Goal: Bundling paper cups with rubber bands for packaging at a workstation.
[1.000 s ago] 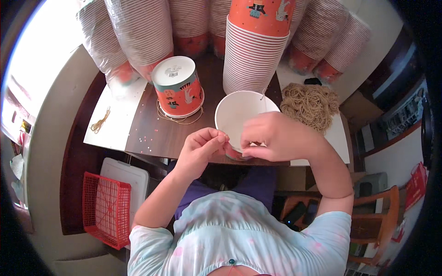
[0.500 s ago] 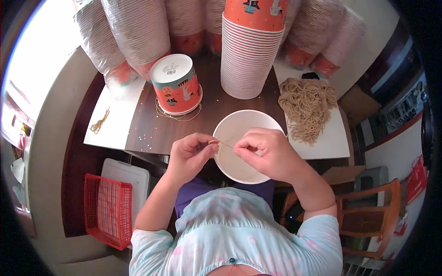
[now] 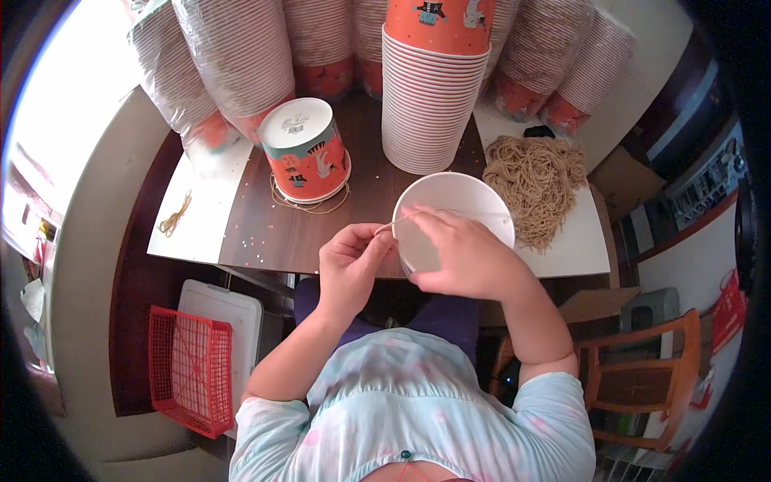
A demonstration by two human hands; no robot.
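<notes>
A paper bucket point(image 3: 466, 189), white inside, stands tilted at the table's near edge with its mouth toward me. From its right rim a thin tan cord point(image 3: 397, 222) runs across the mouth to its left side. Beside the left rim, my left hand point(image 3: 347, 263) is closed, pinching the cord between thumb and fingers. My right hand point(image 3: 470, 253) reaches over the near side of the mouth, fingers stretched out and thumb apart. Its fingertips are close to the cord; whether they touch it I cannot tell.
An upturned orange bucket point(image 3: 309, 165) with a cord handle stands left. Behind are a tall stack of buckets point(image 3: 430, 104) and several wrapped stacks point(image 3: 233, 56). Tan cords are heaped point(image 3: 536, 189) at right; a small bundle point(image 3: 174, 215) lies left. A red basket point(image 3: 191, 369) sits below.
The bucket has shifted up and right and tilted. My right hand has let go of its pinch on the cord and spread its fingers. My left hand has moved slightly right, still pinching.
</notes>
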